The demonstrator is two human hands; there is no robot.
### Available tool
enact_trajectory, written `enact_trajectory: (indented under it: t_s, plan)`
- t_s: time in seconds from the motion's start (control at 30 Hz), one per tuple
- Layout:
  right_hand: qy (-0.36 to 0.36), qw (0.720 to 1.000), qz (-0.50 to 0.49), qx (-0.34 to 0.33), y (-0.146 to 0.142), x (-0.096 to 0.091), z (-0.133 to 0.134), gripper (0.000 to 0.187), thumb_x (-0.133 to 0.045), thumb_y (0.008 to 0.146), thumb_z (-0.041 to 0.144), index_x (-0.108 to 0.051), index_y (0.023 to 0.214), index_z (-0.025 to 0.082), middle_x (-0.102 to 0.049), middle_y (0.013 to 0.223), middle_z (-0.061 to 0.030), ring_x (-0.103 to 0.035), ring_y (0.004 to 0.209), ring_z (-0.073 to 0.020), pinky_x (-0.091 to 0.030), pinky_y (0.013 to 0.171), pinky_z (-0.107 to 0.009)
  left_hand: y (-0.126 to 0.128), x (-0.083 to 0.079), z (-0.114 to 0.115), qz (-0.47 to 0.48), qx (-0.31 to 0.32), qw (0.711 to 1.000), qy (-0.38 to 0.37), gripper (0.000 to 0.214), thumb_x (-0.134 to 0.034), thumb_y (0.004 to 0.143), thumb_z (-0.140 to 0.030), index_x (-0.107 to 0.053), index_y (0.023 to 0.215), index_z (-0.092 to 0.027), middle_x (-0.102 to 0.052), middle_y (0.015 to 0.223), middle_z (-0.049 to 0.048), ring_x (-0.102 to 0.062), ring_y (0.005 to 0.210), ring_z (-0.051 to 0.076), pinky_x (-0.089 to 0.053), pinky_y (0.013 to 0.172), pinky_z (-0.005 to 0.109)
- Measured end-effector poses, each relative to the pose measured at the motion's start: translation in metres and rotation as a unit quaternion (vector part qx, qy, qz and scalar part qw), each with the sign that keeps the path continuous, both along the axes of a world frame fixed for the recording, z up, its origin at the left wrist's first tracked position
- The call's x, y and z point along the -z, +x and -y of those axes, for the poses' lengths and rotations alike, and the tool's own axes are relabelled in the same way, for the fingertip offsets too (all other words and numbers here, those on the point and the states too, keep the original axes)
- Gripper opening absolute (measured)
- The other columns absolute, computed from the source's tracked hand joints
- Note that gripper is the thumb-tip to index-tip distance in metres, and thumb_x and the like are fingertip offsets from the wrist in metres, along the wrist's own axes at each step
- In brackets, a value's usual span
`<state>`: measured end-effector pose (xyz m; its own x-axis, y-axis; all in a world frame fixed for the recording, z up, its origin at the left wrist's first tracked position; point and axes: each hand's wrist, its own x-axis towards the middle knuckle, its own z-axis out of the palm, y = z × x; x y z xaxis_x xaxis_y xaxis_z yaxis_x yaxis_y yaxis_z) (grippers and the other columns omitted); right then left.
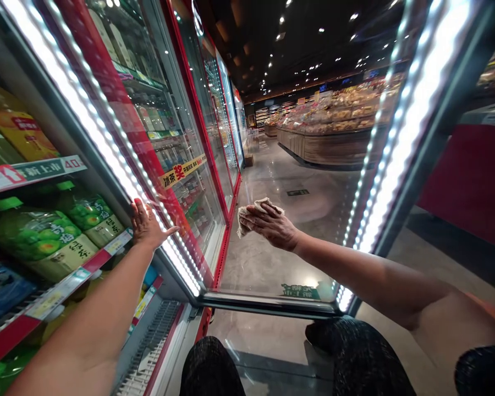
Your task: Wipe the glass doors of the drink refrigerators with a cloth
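An open glass cooler door (264, 269), edged with bright light strips, stands in front of me. My right hand (272, 226) presses a crumpled beige cloth (244, 221) flat against the middle of the glass, its fingers pointing left over the cloth. At the door's left edge, my left hand (149, 224) rests on the lit frame (119, 170) with its fingers spread, holding nothing. Just left of that hand, green-capped drink bottles (37, 234) fill a cooler shelf.
Price tags line the shelf rail (61, 289) on the left. More red-framed coolers (204, 115) run along that side. Beyond the glass, a wood-sided display stand (325, 146) of packaged goods rises from the shiny floor (259, 181). My knees (212, 368) are below the door.
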<state>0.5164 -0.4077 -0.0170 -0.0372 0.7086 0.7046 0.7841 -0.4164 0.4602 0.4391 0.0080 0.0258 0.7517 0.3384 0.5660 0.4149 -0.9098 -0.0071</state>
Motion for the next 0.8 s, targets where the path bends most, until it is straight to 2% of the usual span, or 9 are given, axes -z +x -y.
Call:
enact_trajectory:
  t_s: [0.1, 0.2, 0.3, 0.4, 0.53, 0.6, 0.73, 0.8]
  plan:
    - [0.027, 0.999, -0.002, 0.03, 0.001, -0.007, 0.015, 0.064, -0.049, 0.1, 0.014, -0.033, 0.16, 0.025, -0.049, 0.157, -0.0023, -0.036, 0.152, -0.0215, -0.027, 0.126, -0.046, 0.0, -0.002, 0.002, 0.002, 0.003, 1.0, -0.021, 0.123, -0.06, 0.079, -0.072, -0.012, 0.159, 0.009, 0.016, 0.169, 0.024, 0.014, 0.158, 0.038, -0.006, 0.128, 0.053]
    - [0.056, 0.997, 0.002, 0.053, 0.0, -0.003, 0.03, 0.063, -0.048, 0.101, 0.015, -0.033, 0.16, 0.025, -0.051, 0.156, -0.0021, -0.034, 0.152, -0.022, -0.024, 0.126, -0.047, 0.002, -0.003, 0.006, 0.012, 0.003, 0.999, -0.049, 0.121, -0.057, 0.079, -0.071, -0.014, 0.158, 0.009, 0.016, 0.169, 0.0235, 0.014, 0.157, 0.039, -0.006, 0.127, 0.054]
    - [0.046, 0.998, 0.024, 0.047, -0.002, 0.005, 0.041, 0.059, -0.048, 0.1, 0.015, -0.038, 0.158, 0.022, -0.054, 0.154, -0.0024, -0.037, 0.151, -0.0214, -0.024, 0.126, -0.044, 0.007, -0.004, 0.013, 0.042, 0.005, 0.996, -0.08, 0.123, -0.053, 0.079, -0.074, -0.013, 0.157, 0.012, 0.016, 0.169, 0.0248, 0.015, 0.157, 0.04, -0.005, 0.127, 0.056]
    - [0.024, 0.998, 0.036, 0.046, -0.003, 0.003, 0.048, 0.055, -0.047, 0.101, 0.015, -0.043, 0.155, 0.019, -0.053, 0.155, -0.0026, -0.038, 0.15, -0.0214, -0.024, 0.126, -0.043, 0.012, -0.001, 0.021, 0.064, 0.01, 0.99, -0.123, 0.125, -0.051, 0.079, -0.076, -0.011, 0.157, 0.013, 0.017, 0.168, 0.0256, 0.016, 0.157, 0.041, -0.003, 0.127, 0.056]
    - [0.054, 0.994, 0.026, 0.088, -0.002, -0.007, 0.055, 0.059, -0.047, 0.099, 0.012, -0.041, 0.157, 0.023, -0.051, 0.156, -0.0027, -0.035, 0.151, -0.0227, -0.024, 0.126, -0.046, 0.017, 0.008, 0.04, 0.085, 0.057, 0.975, -0.199, 0.133, -0.048, 0.078, -0.081, 0.001, 0.157, 0.013, 0.018, 0.167, 0.0283, 0.019, 0.156, 0.04, -0.001, 0.128, 0.053]
    - [0.069, 0.992, 0.022, 0.102, -0.002, -0.004, 0.059, 0.06, -0.048, 0.099, 0.011, -0.041, 0.157, 0.024, -0.051, 0.156, -0.0028, -0.035, 0.152, -0.0235, -0.023, 0.125, -0.048, 0.02, 0.015, 0.054, 0.111, 0.099, 0.966, -0.211, 0.133, -0.042, 0.078, -0.085, 0.007, 0.158, 0.009, 0.017, 0.167, 0.0291, 0.016, 0.157, 0.039, -0.003, 0.127, 0.054]
    - [0.057, 0.995, 0.025, 0.081, -0.004, 0.011, 0.067, 0.059, -0.049, 0.098, 0.011, -0.044, 0.155, 0.025, -0.054, 0.153, -0.0011, -0.037, 0.151, -0.0229, -0.023, 0.126, -0.047, 0.024, 0.029, 0.086, 0.139, 0.142, 0.963, -0.182, 0.126, -0.043, 0.077, -0.088, -0.002, 0.164, -0.006, 0.006, 0.17, 0.0258, 0.003, 0.158, 0.044, -0.01, 0.124, 0.065]
    - [0.046, 0.996, 0.03, 0.073, -0.005, 0.011, 0.072, 0.058, -0.05, 0.099, 0.013, -0.044, 0.155, 0.025, -0.055, 0.153, 0.0001, -0.038, 0.15, -0.0219, -0.023, 0.127, -0.045, 0.024, 0.035, 0.102, 0.141, 0.163, 0.964, -0.155, 0.121, -0.045, 0.08, -0.086, -0.005, 0.165, -0.011, 0.004, 0.171, 0.0239, 0.002, 0.158, 0.044, -0.01, 0.122, 0.068]
